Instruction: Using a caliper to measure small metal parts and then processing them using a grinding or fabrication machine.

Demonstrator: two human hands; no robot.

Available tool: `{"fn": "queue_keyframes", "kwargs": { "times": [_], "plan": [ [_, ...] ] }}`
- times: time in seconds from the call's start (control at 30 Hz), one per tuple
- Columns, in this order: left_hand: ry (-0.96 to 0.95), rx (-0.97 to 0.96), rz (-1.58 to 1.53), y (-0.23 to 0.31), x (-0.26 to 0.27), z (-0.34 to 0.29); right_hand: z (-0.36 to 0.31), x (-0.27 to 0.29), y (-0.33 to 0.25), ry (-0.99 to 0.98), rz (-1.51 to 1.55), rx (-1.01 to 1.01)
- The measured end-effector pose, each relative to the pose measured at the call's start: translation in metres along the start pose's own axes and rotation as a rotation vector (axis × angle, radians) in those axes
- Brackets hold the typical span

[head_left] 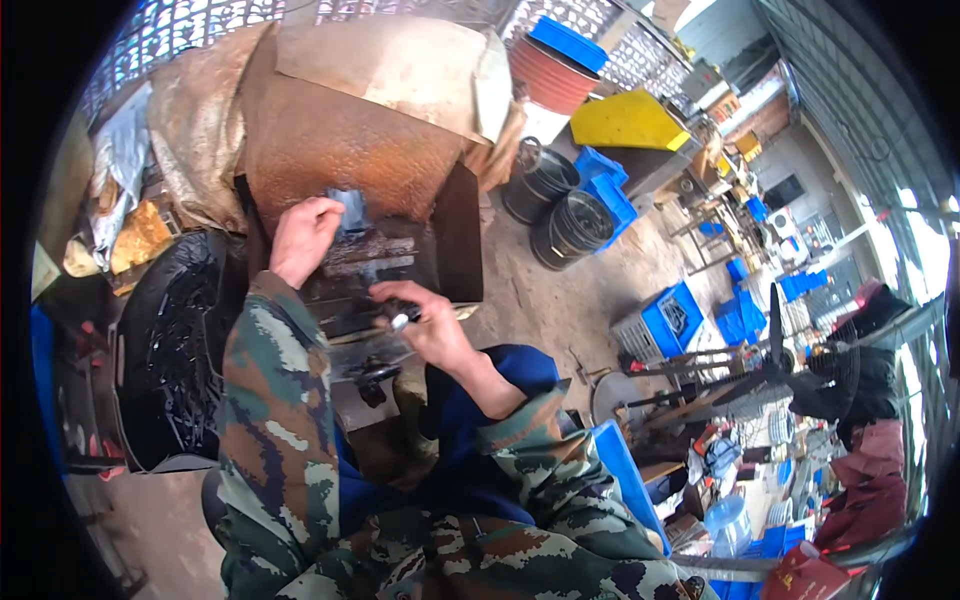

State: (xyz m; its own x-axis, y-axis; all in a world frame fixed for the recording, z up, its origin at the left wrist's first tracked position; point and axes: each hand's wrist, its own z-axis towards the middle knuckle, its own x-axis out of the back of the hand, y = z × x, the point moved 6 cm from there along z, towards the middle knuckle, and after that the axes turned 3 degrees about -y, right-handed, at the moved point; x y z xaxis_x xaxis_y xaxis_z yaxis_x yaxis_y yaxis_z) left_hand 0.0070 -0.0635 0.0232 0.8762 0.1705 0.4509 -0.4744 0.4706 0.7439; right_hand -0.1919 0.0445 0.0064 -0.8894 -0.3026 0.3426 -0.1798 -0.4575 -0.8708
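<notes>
Spreads as a grey-brown floor, bearing two black buckets just beside each other and blue bins near them; farther right, carries a grey crate and a blue crate.

Before me stands an open box; my left hand is over its left part, my right hand near its front edge. A tub sits just beyond its left edge. Past its right edge, two buckets stand on the floor, with crates farther right.
</notes>
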Motion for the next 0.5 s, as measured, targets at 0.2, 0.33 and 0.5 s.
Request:
{"fn": "queue_keyframes", "kwargs": {
  "times": [0.2, 0.33, 0.5],
  "plan": [
    [0.129, 0.071, -0.149, -0.011, -0.001, -0.001, 0.068, 0.010, 0.002, 0.296, 0.167, -0.106],
    [0.181, 0.130, -0.118, -0.015, 0.007, -0.005, 0.124, 0.020, 0.013, 0.358, 0.257, -0.175],
    [0.180, 0.208, -0.109, -0.026, 0.019, -0.012, 0.182, 0.024, 0.044, 0.382, 0.217, -0.273]
  ]
}}
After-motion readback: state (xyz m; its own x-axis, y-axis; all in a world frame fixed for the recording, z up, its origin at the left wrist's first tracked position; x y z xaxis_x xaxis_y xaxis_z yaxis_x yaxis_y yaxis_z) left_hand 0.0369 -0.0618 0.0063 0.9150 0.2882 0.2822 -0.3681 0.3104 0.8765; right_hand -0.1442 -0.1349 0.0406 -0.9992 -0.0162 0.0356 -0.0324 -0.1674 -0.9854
